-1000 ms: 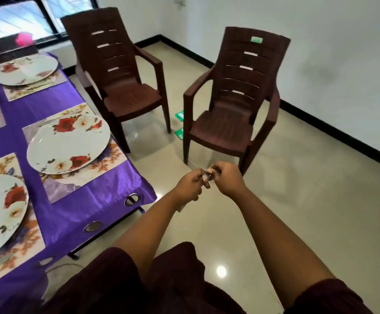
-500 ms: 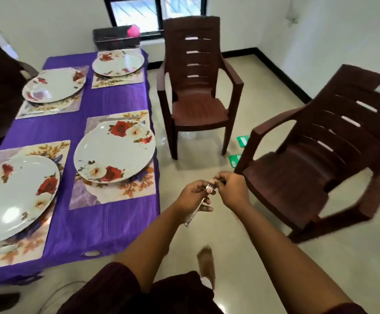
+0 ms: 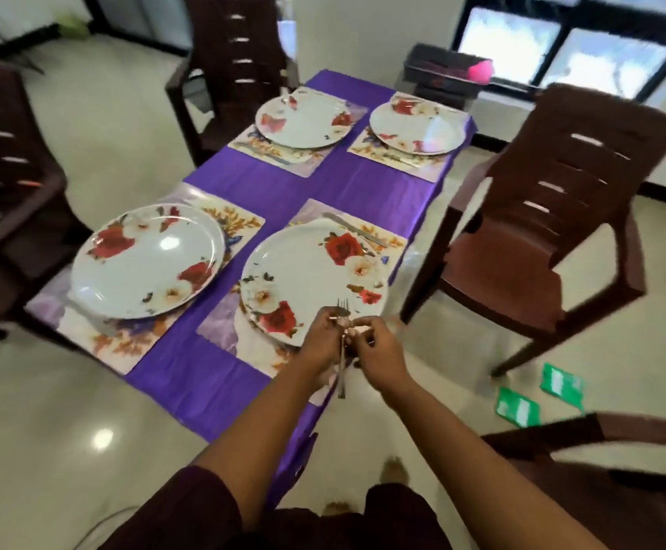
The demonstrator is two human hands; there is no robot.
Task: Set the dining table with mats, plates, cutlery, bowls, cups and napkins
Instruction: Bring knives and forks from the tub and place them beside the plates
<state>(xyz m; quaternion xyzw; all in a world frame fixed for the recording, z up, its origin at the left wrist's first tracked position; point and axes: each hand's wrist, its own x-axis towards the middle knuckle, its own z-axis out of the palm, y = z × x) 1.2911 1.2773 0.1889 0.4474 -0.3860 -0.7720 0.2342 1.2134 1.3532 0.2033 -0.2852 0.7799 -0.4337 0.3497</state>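
Over the near plate (image 3: 307, 279) now, both hands, left hand (image 3: 323, 343) and right hand (image 3: 379, 351), pinch the fork (image 3: 342, 351).

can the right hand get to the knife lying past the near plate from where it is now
Probably yes, though not freely: the right hand is pinching the fork along with the left hand. The knife lies uncovered on the mat beyond the near plate.

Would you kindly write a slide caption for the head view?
Both hands, left and right, grip a fork over the nearest floral plate on the purple-clothed table.

Head view — downward, over table (image 3: 323, 184)
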